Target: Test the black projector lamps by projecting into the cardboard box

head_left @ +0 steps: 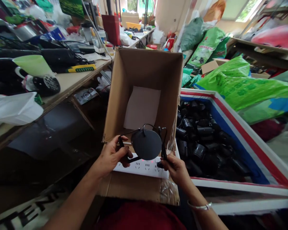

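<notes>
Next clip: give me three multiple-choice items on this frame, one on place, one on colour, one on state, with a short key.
1. Where is the white power strip?
A. beneath the round black disc device
B. on the wooden bench
C. in the bin
2. What colour are the plastic sacks beyond the red-white-blue bin?
A. yellow
B. green
C. black
3. How is the brown cardboard box?
A. taped shut
B. crushed flat
C. open

Key: A, it shows below the disc held by left hand and right hand; B, bright green; C, its inside shows.
</notes>
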The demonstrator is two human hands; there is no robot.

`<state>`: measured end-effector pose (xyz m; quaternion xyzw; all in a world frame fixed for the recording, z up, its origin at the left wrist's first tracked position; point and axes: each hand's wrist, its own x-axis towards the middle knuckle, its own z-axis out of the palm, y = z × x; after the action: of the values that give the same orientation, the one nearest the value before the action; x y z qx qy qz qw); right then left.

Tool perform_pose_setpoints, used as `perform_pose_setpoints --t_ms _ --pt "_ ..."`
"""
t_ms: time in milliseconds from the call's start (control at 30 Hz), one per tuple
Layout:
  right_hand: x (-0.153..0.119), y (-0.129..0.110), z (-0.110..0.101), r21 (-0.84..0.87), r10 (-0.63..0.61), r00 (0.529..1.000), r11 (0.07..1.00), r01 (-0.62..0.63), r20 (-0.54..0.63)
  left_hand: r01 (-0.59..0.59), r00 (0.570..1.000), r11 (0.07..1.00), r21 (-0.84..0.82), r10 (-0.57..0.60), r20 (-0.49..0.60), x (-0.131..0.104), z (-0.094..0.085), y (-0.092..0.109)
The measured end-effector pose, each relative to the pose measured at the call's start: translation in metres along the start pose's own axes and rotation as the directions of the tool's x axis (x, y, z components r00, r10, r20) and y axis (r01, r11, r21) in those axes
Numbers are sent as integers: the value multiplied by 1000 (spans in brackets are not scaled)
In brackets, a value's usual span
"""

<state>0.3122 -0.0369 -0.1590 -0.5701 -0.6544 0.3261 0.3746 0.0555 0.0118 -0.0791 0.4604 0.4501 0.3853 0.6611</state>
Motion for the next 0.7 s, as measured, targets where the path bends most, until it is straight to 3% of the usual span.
perform_pose_setpoints --t_ms 333,533,700 --pt "-9 1 12 -130 -184 979 972 195 89 -55 998 992 -109 57 14 11 -6 -19" --pt "-20 12 20 -198 -307 951 930 308 35 -190 980 980 -58 193 51 17 8 -28" --pt "-26 40 23 -281 -375 926 893 351 -35 -237 970 968 81 231 71 20 16 -25"
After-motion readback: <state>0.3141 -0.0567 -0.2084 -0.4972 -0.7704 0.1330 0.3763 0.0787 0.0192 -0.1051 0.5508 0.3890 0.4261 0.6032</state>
